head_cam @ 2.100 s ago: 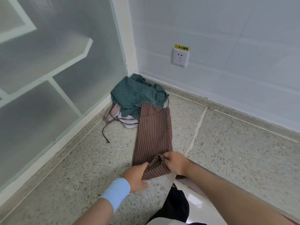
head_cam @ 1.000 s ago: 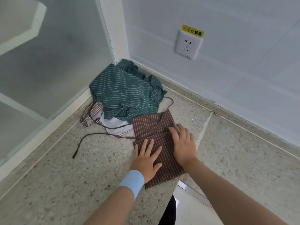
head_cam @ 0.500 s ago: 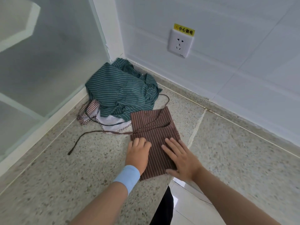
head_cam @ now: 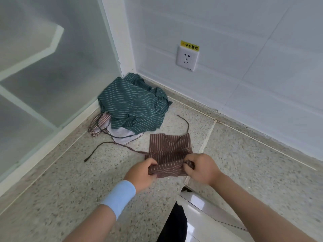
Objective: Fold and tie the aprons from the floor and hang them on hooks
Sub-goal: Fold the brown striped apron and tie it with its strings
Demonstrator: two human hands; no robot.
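While the brown apron (head_cam: 170, 147) lies on the floor (head_cam: 70, 180), both hands (head_cam: 142, 173) (head_cam: 202, 168) pinch its near edge.

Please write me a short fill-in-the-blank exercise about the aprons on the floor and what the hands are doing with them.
1. Both hands, the left hand and the right hand, grip the near edge of the ____ striped apron.
2. The green striped apron lies crumpled in the ____ of the room.
3. The yellow label sits directly above the wall ____.

Missing words: brown; corner; socket
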